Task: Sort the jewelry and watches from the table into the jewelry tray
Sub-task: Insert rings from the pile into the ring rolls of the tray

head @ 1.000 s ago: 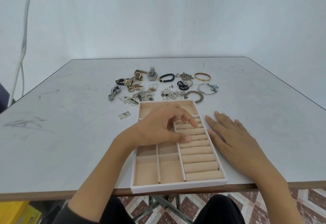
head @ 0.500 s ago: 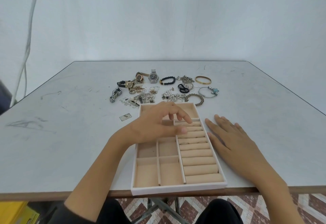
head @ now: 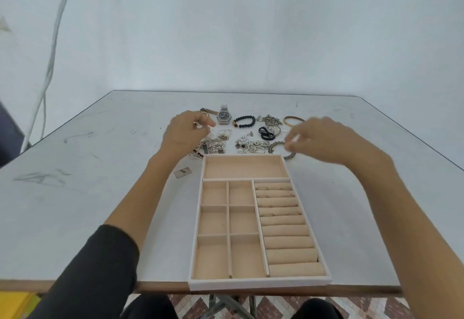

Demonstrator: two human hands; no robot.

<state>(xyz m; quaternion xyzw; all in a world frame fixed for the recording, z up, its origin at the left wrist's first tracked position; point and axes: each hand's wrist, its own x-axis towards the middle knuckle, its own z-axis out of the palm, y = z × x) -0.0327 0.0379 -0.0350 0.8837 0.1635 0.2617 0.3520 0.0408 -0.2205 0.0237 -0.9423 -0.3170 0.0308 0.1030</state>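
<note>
tray (head: 258,284) is sitting at the desk's (head: 88,205) near edge, roughly midway along it, long side running toward the far edge. rings (head: 262,188) are sitting in the far slots of its roll column, on the right-edge side; too small to count.

jewelry (head: 241,140) is lying in a loose band just past the tray's far wall. Far row, going from the left-edge side to the right: steel watch (head: 224,115), bead bracelet (head: 244,120), chain tangle (head: 270,119), gold bangle (head: 292,120). Nearer row: silver pile (head: 217,142) by the tray's far-left corner, small silver bits (head: 253,144), black hair ties (head: 266,134), rope bangle (head: 276,145) right at the tray's far-right corner.

left hand (head: 184,134) is hovering over the left end of the band, fingers curled, thumb and forefinger close together. A gold piece (head: 196,124) is showing between the fingers and a tan strap (head: 210,111) is poking out past them. Can't tell whether it's gripping anything.

right hand (head: 324,140) is hovering over the right end, motion-blurred, fingertips (head: 288,146) bunched at a thin pale band (head: 294,138). Can't tell whether it's pinching it or just above it.

small tag (head: 182,172) is lying flat just left of the tray's far-left corner. Dark sleeve (head: 100,268) is covering the left forearm.
</note>
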